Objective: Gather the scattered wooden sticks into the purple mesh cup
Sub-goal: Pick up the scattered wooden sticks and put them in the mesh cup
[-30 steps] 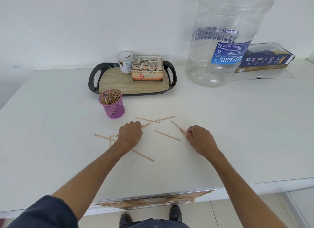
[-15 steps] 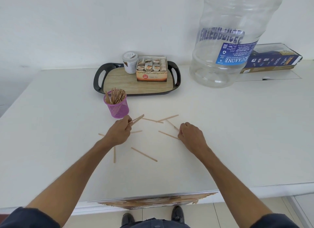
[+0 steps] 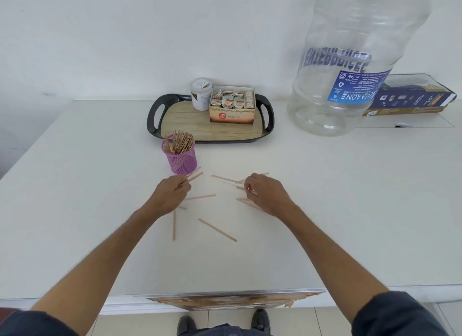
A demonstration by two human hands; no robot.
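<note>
The purple mesh cup (image 3: 180, 158) stands on the white table, packed with wooden sticks. My left hand (image 3: 171, 194) is just below and in front of it, pinching a few sticks (image 3: 195, 176) whose ends point up toward the cup. My right hand (image 3: 266, 193) is lowered over other sticks to the right, fingers curled and pinching at sticks (image 3: 241, 187) under it. Several loose sticks lie between and below the hands, such as a long one (image 3: 217, 230), an upright one (image 3: 174, 225) and a flat one (image 3: 200, 197).
A black tray (image 3: 153, 115) with a wood-look base sits behind the cup, carrying a white tub (image 3: 200, 93) and a box of sachets (image 3: 232, 105). A big clear water jug (image 3: 350, 60) stands at the back right, a dark box (image 3: 412, 98) behind it. The table's front edge (image 3: 225, 292) is near me.
My left hand lifted with its sticks and moved up toward the cup. My right hand shifted left across the sticks near the middle.
</note>
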